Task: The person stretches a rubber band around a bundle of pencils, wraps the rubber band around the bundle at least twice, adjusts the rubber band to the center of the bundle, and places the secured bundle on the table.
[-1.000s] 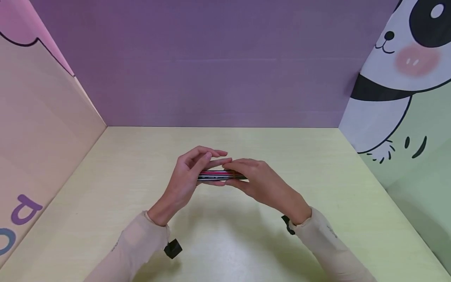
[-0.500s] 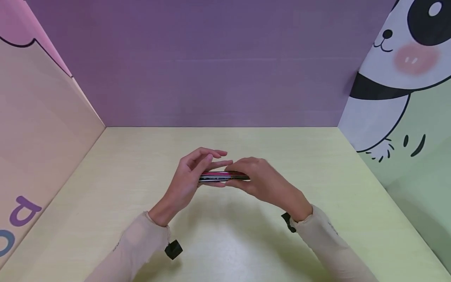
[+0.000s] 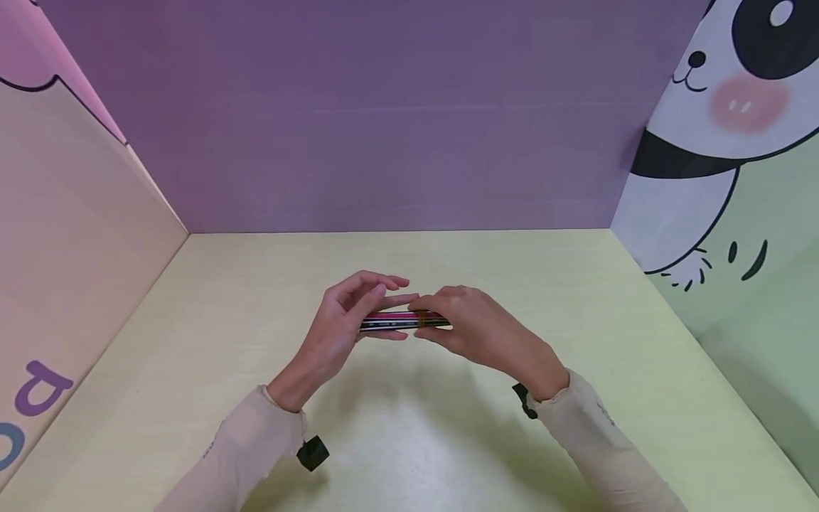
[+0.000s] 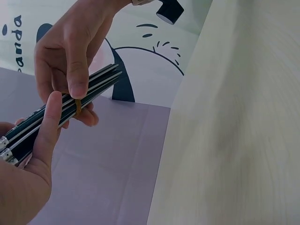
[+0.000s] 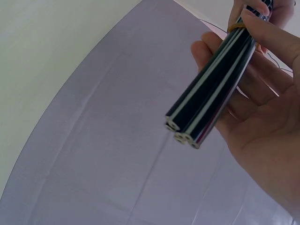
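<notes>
A bundle of dark pencils with pale stripes and a little pink [image 3: 392,321] is held level between both hands above the table. A brownish-yellow rubber band [image 4: 78,106] goes round it. My left hand [image 3: 334,320] holds the end with silver ferrules [image 4: 5,149], its thumb along one side and some fingers stretched past the bundle. From the other side my right hand [image 3: 476,323] pinches the bundle with thumb and fingers right at the rubber band. The blunt, unsharpened pencil ends [image 5: 182,133] point toward the right palm. In the head view, the fingers partly cover the band.
Beneath the hands lies a pale wood-grain table [image 3: 409,441]. A purple wall [image 3: 397,121] stands behind it, a pinkish panel [image 3: 77,213] at left, and a green panda-print panel [image 3: 761,284] at right. Each sleeve cuff carries a small black device, such as the left one [image 3: 313,454].
Both hands keep their hold on the pencils and have hardly moved. The right fingers shift slightly about the rubber band. The head view has turned a little.
</notes>
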Motion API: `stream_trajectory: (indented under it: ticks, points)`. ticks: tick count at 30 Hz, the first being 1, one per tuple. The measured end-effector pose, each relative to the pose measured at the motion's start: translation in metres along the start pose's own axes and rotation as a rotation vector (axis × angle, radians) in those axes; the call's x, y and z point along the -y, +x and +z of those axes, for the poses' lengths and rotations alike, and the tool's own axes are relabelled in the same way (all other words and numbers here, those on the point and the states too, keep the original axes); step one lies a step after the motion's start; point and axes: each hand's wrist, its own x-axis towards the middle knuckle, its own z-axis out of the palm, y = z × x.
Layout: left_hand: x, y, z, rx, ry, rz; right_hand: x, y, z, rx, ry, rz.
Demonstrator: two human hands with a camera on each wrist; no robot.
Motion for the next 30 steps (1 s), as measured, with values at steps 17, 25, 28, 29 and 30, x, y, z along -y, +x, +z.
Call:
stream_trajectory:
  ticks: [17, 25, 28, 29, 30]
  points:
    - [0.007, 0.003, -0.003, 0.009, 0.495, -0.145, -0.022, -0.014, 0.006, -0.065, -0.032, 0.061]
    - [0.013, -0.010, -0.006, 0.107, 0.619, -0.088, -0.035, -0.033, 0.022, -0.091, -0.067, 0.049]
    - [0.015, -0.017, -0.008, 0.105, 0.649, -0.066, -0.040, -0.042, 0.027, -0.080, -0.075, 0.061]
    - [0.016, -0.019, -0.009, 0.101, 0.661, -0.059, -0.041, -0.045, 0.028, -0.074, -0.071, 0.069]
    - [0.017, -0.021, -0.010, 0.096, 0.677, -0.056, -0.042, -0.048, 0.030, -0.067, -0.063, 0.077]
